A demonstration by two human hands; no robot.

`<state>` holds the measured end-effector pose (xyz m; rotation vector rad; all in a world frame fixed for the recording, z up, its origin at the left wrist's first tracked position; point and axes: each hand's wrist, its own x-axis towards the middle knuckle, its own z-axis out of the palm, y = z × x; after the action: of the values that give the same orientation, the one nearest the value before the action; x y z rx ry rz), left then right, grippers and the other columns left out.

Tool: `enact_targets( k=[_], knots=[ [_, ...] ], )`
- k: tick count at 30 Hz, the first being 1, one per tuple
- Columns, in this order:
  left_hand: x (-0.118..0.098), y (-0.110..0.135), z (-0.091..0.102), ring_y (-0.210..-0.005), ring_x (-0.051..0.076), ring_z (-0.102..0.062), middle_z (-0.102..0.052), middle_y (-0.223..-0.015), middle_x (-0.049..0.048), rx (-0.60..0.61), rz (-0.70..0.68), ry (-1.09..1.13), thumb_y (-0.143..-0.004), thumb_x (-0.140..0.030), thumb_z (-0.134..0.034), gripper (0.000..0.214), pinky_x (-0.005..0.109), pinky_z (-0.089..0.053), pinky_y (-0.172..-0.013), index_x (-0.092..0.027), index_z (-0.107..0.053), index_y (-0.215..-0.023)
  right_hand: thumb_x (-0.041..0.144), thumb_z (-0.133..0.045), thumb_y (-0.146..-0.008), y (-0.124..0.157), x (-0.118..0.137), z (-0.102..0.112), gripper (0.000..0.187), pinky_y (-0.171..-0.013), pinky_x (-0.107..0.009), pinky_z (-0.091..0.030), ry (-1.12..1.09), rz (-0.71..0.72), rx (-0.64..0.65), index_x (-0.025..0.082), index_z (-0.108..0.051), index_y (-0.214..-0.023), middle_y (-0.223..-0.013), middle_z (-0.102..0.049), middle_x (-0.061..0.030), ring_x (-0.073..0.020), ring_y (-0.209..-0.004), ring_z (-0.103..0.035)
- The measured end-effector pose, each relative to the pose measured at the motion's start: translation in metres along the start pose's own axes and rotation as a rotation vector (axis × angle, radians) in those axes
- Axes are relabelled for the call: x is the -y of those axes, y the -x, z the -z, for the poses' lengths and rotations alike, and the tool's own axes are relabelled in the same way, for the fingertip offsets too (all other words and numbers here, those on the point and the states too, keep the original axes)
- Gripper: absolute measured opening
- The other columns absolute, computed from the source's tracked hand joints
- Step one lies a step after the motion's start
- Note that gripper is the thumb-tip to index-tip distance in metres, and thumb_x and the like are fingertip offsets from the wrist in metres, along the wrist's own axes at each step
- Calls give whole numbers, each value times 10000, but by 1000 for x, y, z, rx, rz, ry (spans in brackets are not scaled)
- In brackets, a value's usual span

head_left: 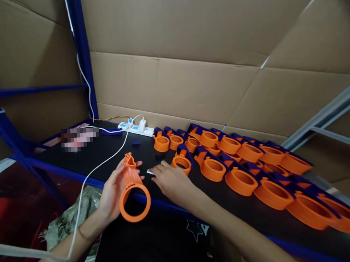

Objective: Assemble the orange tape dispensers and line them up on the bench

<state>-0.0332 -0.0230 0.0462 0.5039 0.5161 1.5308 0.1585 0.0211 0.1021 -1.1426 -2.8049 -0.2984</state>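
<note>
My left hand (117,187) is wrapped round the neck of an orange plastic part with a ring (136,217). The ring end hangs toward me, and the narrow, hollow end points away, above the front edge of the table. Just right of it, my right hand (171,181) is low over the black tabletop with its fingers closed. A small flat silvery piece (150,172) sticks out from its fingertips; its kind and the rest of it are hidden. Beyond that hand lies a short black piece (160,156), and an orange ring part with a dark blue piece (182,161) stands close by.
Several orange ring parts with dark blue pieces (241,181) stand in rows on the right. A white power strip (136,129) lies at the back, and its white cable (92,171) runs across toward me. Small blue pieces (135,143) lie near it. Cardboard (172,77) walls the back.
</note>
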Motion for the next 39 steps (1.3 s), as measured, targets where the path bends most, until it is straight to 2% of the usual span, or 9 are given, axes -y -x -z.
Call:
enact_targets(
  k=[3,7,12,17,21,25,28,32,39],
  knots=[
    [-1,3,-2,-848,210,-702,-723,-1018,81,4,48,22,-949,-338,-558,431,334,-593,-727,-214,-596,-1360,99,-521,-942,-5,0,-21,250,-732,-324,-493,53,-16,48,115,-658,-1151,-1032,-703,-136,-272,-1064,-598],
    [2,2,1,-681,183,-662,-654,-783,38,-7,123,-53,-923,-385,-624,455,274,-533,-591,-189,-613,-1333,-24,-500,-860,-8,-1,-28,284,-695,-313,-473,43,-29,57,104,-682,-1037,-1005,-698,-141,-267,-1033,-605],
    [10,-2,3,-583,122,-590,-646,-816,33,-71,44,-176,-884,-414,-679,406,230,-471,-535,-171,-659,-1208,81,-529,-903,-8,-9,-24,180,-692,-309,-457,-20,-56,31,130,-693,-961,-960,-705,-119,-247,-947,-636],
    [15,-5,4,-530,71,-489,-639,-842,26,-97,-46,-310,-888,-468,-661,383,184,-373,-471,-190,-670,-1152,153,-532,-942,-4,-22,-16,169,-722,-264,-462,-120,-95,-25,181,-696,-973,-965,-709,-62,-171,-857,-654],
    [14,-5,6,-546,64,-457,-582,-807,-1,-131,-16,-341,-860,-503,-684,438,177,-363,-486,-202,-690,-1178,158,-533,-951,1,-28,-5,187,-681,-249,-470,-339,-114,-210,194,-692,-1042,-991,-704,-50,-141,-781,-644],
    [12,-3,6,-604,69,-475,-608,-880,5,-107,34,-300,-796,-350,-771,436,183,-396,-553,-223,-689,-1205,197,-524,-978,1,-23,7,196,-622,-238,-490,-582,-35,-383,204,-696,-1072,-991,-702,-50,-138,-767,-644],
    [13,-1,6,-637,73,-490,-649,-981,15,-67,44,-299,-749,-238,-794,482,198,-415,-599,-240,-680,-1217,213,-505,-997,-3,-16,9,218,-724,-274,-533,-549,60,-394,198,-691,-1110,-1039,-704,-68,-168,-889,-660],
    [16,-2,5,-684,90,-527,-668,-1037,16,-29,22,-353,-759,-238,-798,512,212,-424,-635,-260,-656,-1250,205,-483,-1008,-7,-11,5,251,-862,-335,-545,-424,89,-378,171,-689,-1148,-1058,-699,-93,-205,-1022,-639],
    [16,-1,1,-714,125,-586,-709,-973,35,83,-32,-508,-773,-270,-814,469,223,-446,-651,-214,-668,-1215,236,-471,-1019,-4,-10,12,291,-793,-316,-547,-274,90,-258,205,-717,-1171,-1045,-691,-98,-211,-1012,-608]
  ],
)
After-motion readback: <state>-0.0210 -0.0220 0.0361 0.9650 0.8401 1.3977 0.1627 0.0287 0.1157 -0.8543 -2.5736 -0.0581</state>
